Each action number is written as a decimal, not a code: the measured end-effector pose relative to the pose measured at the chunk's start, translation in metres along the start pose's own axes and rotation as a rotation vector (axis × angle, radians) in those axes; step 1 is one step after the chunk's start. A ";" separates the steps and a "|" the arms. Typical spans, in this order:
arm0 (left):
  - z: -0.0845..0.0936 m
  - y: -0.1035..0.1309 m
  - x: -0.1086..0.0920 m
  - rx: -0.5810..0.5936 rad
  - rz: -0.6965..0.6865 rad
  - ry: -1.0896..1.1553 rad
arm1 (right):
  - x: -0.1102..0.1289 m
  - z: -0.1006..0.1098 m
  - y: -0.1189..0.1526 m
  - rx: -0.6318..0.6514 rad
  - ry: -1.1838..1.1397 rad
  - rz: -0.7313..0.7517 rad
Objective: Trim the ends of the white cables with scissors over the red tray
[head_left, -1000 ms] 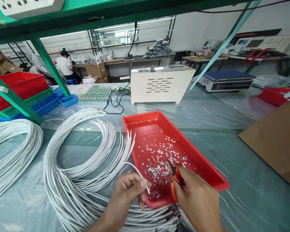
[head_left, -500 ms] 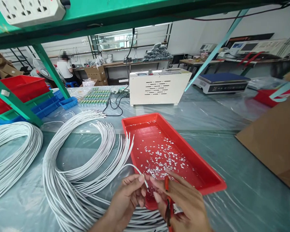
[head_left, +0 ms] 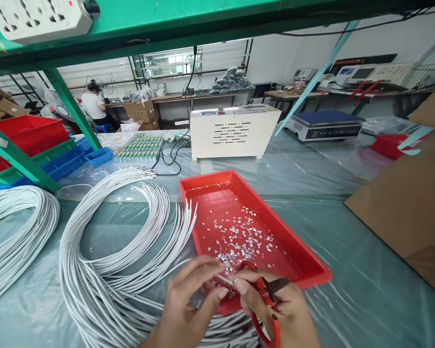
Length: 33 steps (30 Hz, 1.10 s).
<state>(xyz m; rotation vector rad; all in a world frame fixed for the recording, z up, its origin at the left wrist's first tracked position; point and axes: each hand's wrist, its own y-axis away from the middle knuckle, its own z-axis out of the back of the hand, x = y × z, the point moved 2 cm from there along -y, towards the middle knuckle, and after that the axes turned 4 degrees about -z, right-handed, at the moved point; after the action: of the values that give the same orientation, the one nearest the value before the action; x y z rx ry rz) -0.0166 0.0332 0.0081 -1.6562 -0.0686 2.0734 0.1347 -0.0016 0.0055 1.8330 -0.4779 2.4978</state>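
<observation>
Over the near end of a red tray [head_left: 293, 241] with silvery scraps, my left hand [head_left: 194, 295] curls around a white cable [head_left: 223, 278], thumb and fingers apart at the tips; its hold is partly hidden. My right hand [head_left: 271, 299] pinches the cable's end between thumb and forefinger. Orange-handled scissors [head_left: 266, 290] also sit in my right hand, blades pointing right. A large coil of white cables [head_left: 76, 270] lies left of the tray, its loose ends reaching the tray's left edge.
Another cable coil [head_left: 39, 241] lies at the far left. Behind the tray stand a cream metal box [head_left: 234, 133] and a scale [head_left: 324, 126]. Cardboard [head_left: 402, 217] is at the right. A green shelf beam [head_left: 166, 24] crosses overhead. A person [head_left: 94, 104] sits in the background.
The scissors have turned in my right hand, and their blades now show at the right. My left thumb and fingers have spread more. The view has shifted slightly.
</observation>
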 end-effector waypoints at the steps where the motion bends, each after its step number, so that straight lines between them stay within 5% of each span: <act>1: -0.001 0.000 -0.001 0.058 -0.021 -0.017 | -0.001 -0.002 0.000 0.042 -0.091 -0.111; 5: -0.005 0.001 0.003 0.133 0.030 -0.039 | -0.007 -0.009 0.001 0.211 -0.369 -0.414; 14: -0.014 0.008 0.010 0.183 0.370 0.428 | -0.026 -0.014 -0.004 0.386 -0.693 -0.586; 21: -0.017 0.008 0.006 0.336 0.255 0.472 | -0.029 -0.019 0.001 0.545 -0.876 -0.648; 25: -0.011 0.004 0.009 0.309 0.161 0.150 | -0.026 -0.015 -0.002 0.386 -0.694 -0.584; 28: -0.005 0.001 0.010 0.182 0.077 -0.011 | -0.025 -0.013 -0.003 0.275 -0.501 -0.505; 33: -0.003 0.003 0.009 -0.066 0.160 0.199 | -0.021 -0.025 0.002 0.190 -0.406 -0.288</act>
<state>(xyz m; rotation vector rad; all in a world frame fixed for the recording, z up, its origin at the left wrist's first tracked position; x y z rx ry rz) -0.0164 0.0333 -0.0017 -1.9573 0.0636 2.0266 0.1176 0.0065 -0.0217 2.2986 0.0320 2.0495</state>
